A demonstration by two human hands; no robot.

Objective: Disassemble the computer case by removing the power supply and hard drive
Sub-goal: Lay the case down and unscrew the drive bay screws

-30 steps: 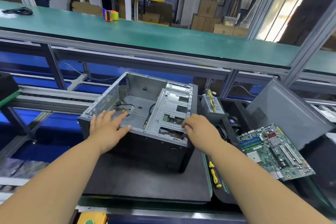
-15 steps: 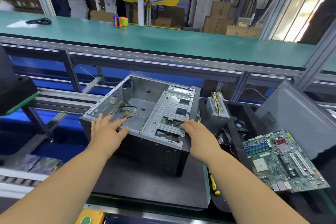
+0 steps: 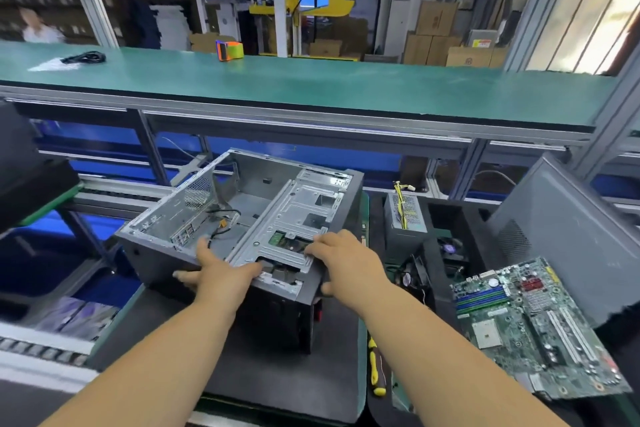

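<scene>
Head: no legible writing on case [image 3: 242,218]

We see the open computer case [image 3: 242,229] tilted on a dark mat [image 3: 242,381] on the counter. Our left hand [image 3: 221,276] grips its near edge, and our right hand [image 3: 346,260] holds the near right corner over the drive cage. A power supply [image 3: 405,215] stands to the right, beside a motherboard [image 3: 530,326] and a yellow screwdriver [image 3: 375,369].
</scene>
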